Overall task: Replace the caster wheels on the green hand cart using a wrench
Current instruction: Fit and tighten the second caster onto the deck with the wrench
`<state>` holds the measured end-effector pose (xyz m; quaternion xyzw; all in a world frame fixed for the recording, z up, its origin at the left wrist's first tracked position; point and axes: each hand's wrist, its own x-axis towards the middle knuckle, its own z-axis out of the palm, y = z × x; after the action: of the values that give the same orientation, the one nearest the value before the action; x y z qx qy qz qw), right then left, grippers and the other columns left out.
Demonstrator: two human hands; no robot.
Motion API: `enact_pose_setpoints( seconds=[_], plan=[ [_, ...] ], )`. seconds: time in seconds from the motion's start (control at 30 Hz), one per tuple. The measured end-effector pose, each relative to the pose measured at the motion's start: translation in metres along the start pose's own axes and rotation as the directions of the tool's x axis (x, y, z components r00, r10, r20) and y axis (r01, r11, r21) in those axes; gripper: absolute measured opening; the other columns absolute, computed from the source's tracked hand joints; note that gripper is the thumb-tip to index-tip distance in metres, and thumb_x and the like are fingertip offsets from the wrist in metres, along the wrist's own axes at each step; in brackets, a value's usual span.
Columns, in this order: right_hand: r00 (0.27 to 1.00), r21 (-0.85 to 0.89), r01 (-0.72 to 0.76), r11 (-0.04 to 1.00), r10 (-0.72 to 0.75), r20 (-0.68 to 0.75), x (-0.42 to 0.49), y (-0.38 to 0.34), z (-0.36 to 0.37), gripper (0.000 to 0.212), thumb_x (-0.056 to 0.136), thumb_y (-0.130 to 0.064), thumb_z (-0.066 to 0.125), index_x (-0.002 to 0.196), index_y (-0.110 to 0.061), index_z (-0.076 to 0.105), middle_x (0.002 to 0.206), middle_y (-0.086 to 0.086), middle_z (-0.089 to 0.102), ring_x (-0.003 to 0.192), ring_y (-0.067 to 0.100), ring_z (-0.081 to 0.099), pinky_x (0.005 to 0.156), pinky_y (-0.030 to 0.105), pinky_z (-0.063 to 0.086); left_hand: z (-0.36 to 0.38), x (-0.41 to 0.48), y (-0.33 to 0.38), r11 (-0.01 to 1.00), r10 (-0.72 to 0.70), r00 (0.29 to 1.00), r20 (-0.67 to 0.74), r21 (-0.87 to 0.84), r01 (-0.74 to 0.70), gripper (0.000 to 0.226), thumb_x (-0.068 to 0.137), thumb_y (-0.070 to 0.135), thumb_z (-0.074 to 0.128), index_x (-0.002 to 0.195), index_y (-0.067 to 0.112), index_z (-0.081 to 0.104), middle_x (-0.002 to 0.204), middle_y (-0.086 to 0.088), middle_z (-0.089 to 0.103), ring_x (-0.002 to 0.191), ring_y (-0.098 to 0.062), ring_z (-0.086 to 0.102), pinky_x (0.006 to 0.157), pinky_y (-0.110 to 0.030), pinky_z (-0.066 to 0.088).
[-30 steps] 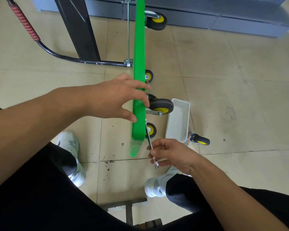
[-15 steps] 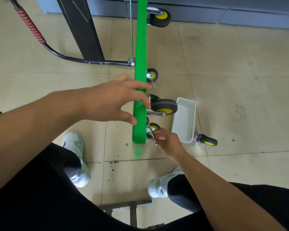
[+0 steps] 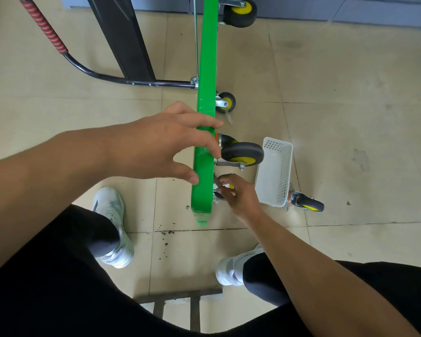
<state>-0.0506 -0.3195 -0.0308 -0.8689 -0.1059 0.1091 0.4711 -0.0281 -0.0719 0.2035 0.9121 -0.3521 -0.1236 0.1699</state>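
The green hand cart (image 3: pixel 206 69) stands on its side edge on the tiled floor, with its casters pointing right. My left hand (image 3: pixel 161 144) grips the deck's upper edge, fingers over one face and thumb on the other. Just right of that grip sits a large black-and-yellow caster (image 3: pixel 242 154). Below it, my right hand (image 3: pixel 238 195) is curled against the near caster's mount, holding the wrench (image 3: pixel 215 180), which is mostly hidden by the fingers. A small caster (image 3: pixel 226 102) and a far caster (image 3: pixel 240 12) are also on the deck.
A white perforated basket (image 3: pixel 275 171) lies on the floor right of the cart, with a loose caster (image 3: pixel 305 204) beside it. The cart's black handle with a red grip (image 3: pixel 44 27) reaches left, past a black post (image 3: pixel 124 37). My shoes flank the deck's near end.
My right hand has risen from below the deck's near end up to the lower caster mount, taking the wrench with it. The left hand has kept its grip on the deck.
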Motion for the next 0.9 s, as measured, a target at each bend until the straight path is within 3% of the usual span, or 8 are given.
enact_pose_setpoints(
  seconds=[0.1,0.23,0.37,0.5,0.73,0.83,0.9],
  plan=[
    [0.999,0.005,0.0,1.0,0.0,-0.034,0.008,-0.003,-0.003,0.024,0.097,-0.008,0.066,0.11,-0.029,0.068,0.114,-0.003,0.073,0.104,0.02,0.072,0.087,0.05,0.062,0.001,0.0,0.0,1.0,0.013,1.0,-0.005,0.003,-0.013,0.052,0.073,0.062,0.066,0.123,0.05,0.057,0.156,0.013,0.034,0.132,-0.019,0.029,0.104,-0.03,0.026],
    [0.998,-0.064,0.013,0.998,-0.017,-0.063,0.02,-0.004,-0.009,0.021,0.097,-0.005,0.067,0.113,-0.017,0.073,0.113,0.004,0.076,0.101,0.02,0.073,0.093,0.042,0.059,0.002,0.0,-0.001,1.0,0.018,1.0,-0.015,0.002,-0.018,0.053,0.073,0.064,0.064,0.123,0.048,0.058,0.156,0.012,0.036,0.131,-0.02,0.032,0.104,-0.03,0.026],
    [1.0,0.016,0.024,1.0,-0.024,0.006,0.013,-0.008,-0.003,0.025,0.098,-0.006,0.065,0.113,-0.025,0.07,0.114,-0.002,0.073,0.106,0.021,0.071,0.093,0.048,0.06,0.003,-0.001,-0.002,1.0,0.019,1.0,-0.015,-0.004,-0.019,0.052,0.074,0.062,0.068,0.123,0.049,0.057,0.156,0.012,0.035,0.131,-0.02,0.032,0.106,-0.031,0.027],
    [0.997,0.016,0.065,0.998,-0.066,0.028,-0.002,-0.005,0.004,0.024,0.096,-0.004,0.066,0.115,-0.019,0.069,0.112,-0.002,0.072,0.104,0.017,0.069,0.096,0.045,0.058,0.004,0.0,-0.002,1.0,0.02,1.0,-0.02,-0.01,-0.02,0.051,0.075,0.059,0.071,0.123,0.047,0.059,0.156,0.011,0.035,0.131,-0.02,0.032,0.106,-0.031,0.027],
    [0.999,0.017,-0.031,0.999,0.031,-0.019,-0.034,-0.016,0.006,0.025,0.095,-0.002,0.067,0.118,-0.011,0.07,0.104,-0.003,0.073,0.095,0.011,0.07,0.092,0.03,0.058,0.002,0.0,-0.001,1.0,0.019,1.0,-0.006,-0.019,-0.02,0.05,0.076,0.057,0.073,0.123,0.05,0.056,0.156,0.012,0.034,0.132,-0.022,0.031,0.109,-0.043,0.036],
    [0.997,0.03,-0.021,0.999,0.019,0.073,-0.048,-0.028,0.01,0.023,0.095,-0.003,0.065,0.117,-0.008,0.069,0.1,0.002,0.074,0.092,0.016,0.07,0.086,0.023,0.057,0.001,0.0,-0.001,1.0,0.007,1.0,0.002,-0.024,-0.007,0.051,0.076,0.055,0.074,0.123,0.05,0.056,0.157,0.012,0.034,0.134,-0.021,0.029,0.11,-0.046,0.036],
    [0.997,0.047,-0.056,0.997,0.053,0.062,-0.06,-0.038,0.014,0.021,0.095,-0.003,0.065,0.116,-0.006,0.068,0.098,0.006,0.074,0.091,0.019,0.07,0.083,0.021,0.057,0.001,0.0,0.0,1.0,0.0,1.0,0.008,-0.022,0.0,0.051,0.076,0.054,0.075,0.124,0.048,0.057,0.157,0.012,0.033,0.135,-0.02,0.028,0.111,-0.045,0.035]
  ],
)
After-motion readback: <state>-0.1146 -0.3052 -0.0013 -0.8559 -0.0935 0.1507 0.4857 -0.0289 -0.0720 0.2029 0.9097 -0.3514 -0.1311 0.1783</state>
